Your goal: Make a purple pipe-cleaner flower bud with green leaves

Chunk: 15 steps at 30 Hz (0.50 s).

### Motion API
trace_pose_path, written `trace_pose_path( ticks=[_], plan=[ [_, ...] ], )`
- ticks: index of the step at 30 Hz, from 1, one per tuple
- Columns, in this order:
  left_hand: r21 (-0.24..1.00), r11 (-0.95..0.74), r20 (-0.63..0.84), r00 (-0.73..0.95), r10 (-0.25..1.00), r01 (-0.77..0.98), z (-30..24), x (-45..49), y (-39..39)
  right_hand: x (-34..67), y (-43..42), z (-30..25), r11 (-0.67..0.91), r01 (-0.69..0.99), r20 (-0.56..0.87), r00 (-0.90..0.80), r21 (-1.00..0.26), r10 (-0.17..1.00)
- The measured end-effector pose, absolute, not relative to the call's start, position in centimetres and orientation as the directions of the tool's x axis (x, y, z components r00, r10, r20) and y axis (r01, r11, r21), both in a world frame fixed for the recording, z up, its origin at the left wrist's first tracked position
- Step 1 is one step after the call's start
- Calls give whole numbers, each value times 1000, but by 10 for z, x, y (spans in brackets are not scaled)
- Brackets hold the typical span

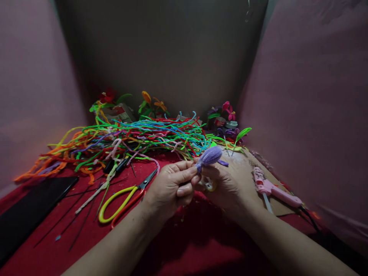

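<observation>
My left hand is closed, thumb and fingertips pinching the narrow base of a purple pipe-cleaner petal. The petal is a rounded fuzzy loop pointing up and right. My right hand is right beside it with its fingers curled, partly hidden behind the petal. A small white and yellow fuzzy piece shows at the right hand's fingers; most of it is covered. Left of my hands lie scissors with yellow and orange handles, blades slightly apart. Beyond is a heap of coloured pipe cleaners.
On the right, a pink glue gun with a cord lies on a brown board. Finished fuzzy flowers stand at the back. A black flat object and thin dark wires lie on the red cloth at left.
</observation>
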<state>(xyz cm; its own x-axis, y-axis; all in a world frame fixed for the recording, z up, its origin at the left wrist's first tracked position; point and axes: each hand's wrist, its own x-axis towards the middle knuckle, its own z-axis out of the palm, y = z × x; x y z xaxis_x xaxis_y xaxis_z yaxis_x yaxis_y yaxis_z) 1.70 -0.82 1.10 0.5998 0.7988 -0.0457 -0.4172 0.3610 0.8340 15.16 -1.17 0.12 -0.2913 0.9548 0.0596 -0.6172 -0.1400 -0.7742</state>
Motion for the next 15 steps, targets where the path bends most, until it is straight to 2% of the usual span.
trace_pose_path(
  ticks=[5,9,12,15],
  plan=[
    [829,418,-76,666,742,-371,9,14,-5,155,-10,-2,-244,-583,-31,-351,-775,936],
    [884,358,-94,637,765,-300,11,15,-6,153,-9,-7,-172,-609,0,-272,-774,962],
    [971,150,-37,504,863,-184,14,19,-12,151,-10,-11,-117,-642,32,-217,-758,976],
    [991,-132,127,340,932,-8,13,25,-18,150,-11,-11,-133,-649,19,-222,-749,975]
  ],
)
